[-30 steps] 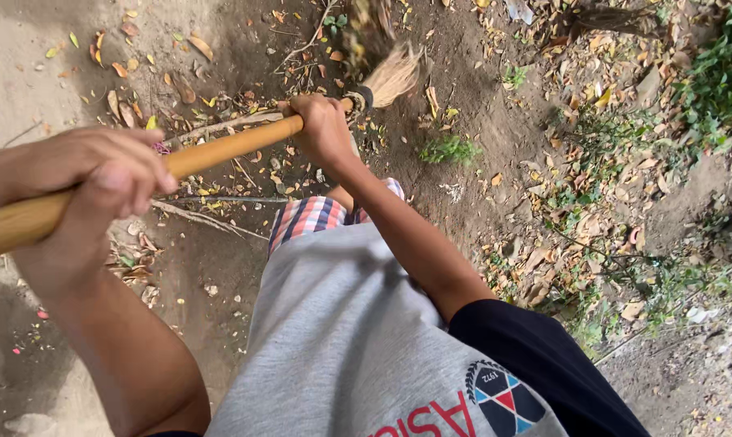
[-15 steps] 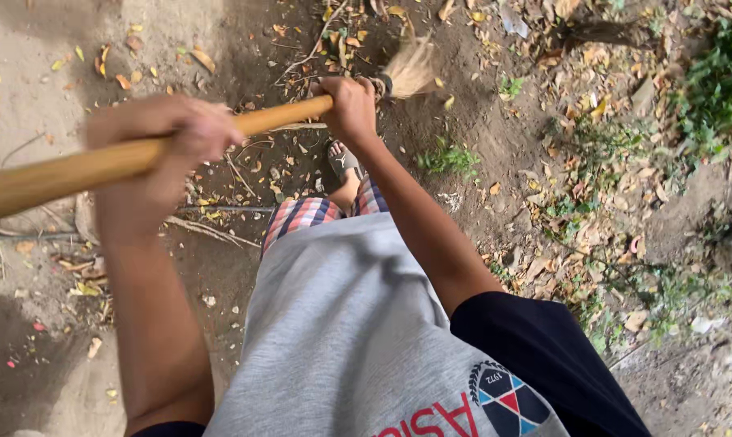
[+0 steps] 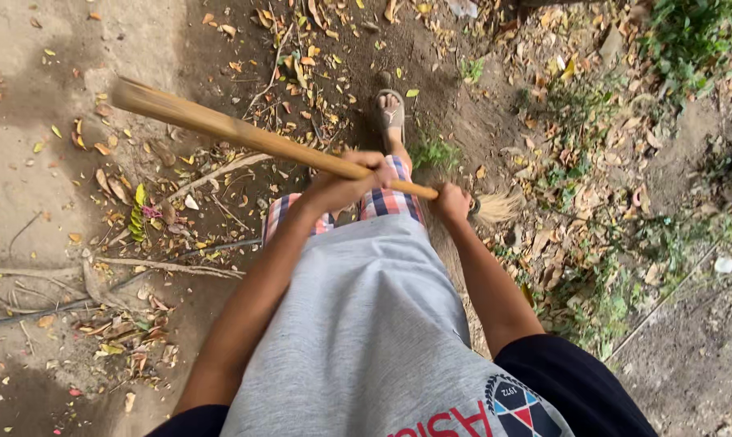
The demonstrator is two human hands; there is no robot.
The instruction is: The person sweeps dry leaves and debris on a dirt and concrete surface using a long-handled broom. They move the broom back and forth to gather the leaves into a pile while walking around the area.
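Head view: broom (image 3: 253,139), bamboo handle slanting from 10 o'clock down to pale bristles at 3 o'clock, low beside the body. Left hand (image 3: 346,184) and right hand (image 3: 451,202) both wrapped closed around it. Risk, judged: bristles snagging sticks (image 3: 212,174) or clipping the sandalled foot (image 3: 390,113) at 12 o'clock.

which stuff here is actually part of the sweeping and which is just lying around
In use:
- broom handle, gripped by both hands
- left hand, mid-handle
- right hand, low near the bristles
- dry leaves on the dirt

Lying about:
- thin branches
- grass tuft
- green weeds
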